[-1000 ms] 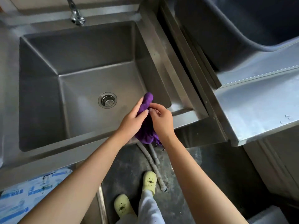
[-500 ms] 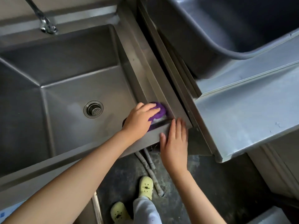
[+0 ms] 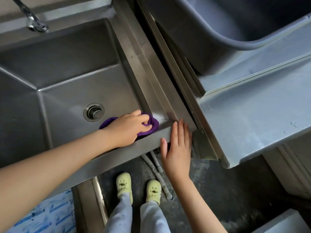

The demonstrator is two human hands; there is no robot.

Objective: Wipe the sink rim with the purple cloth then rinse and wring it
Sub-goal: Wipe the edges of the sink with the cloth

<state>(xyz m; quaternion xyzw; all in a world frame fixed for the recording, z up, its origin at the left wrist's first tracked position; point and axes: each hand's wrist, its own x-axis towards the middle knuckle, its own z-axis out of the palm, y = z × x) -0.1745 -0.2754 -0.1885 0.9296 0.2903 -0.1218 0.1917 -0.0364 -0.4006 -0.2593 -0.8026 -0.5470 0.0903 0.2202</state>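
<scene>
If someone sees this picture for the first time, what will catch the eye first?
The purple cloth, bright against the grey steel, bunched under the left hand at the sink rim's near right corner. Next, the right hand lying flat on that corner, and the pale yellow clogs on the dark floor below.

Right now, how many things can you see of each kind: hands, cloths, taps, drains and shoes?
Hands: 2, left hand and right hand
Cloths: 1, purple cloth
Taps: 1, tap
Drains: 1, drain
Shoes: 2, pale yellow shoes
Total: 7
</scene>
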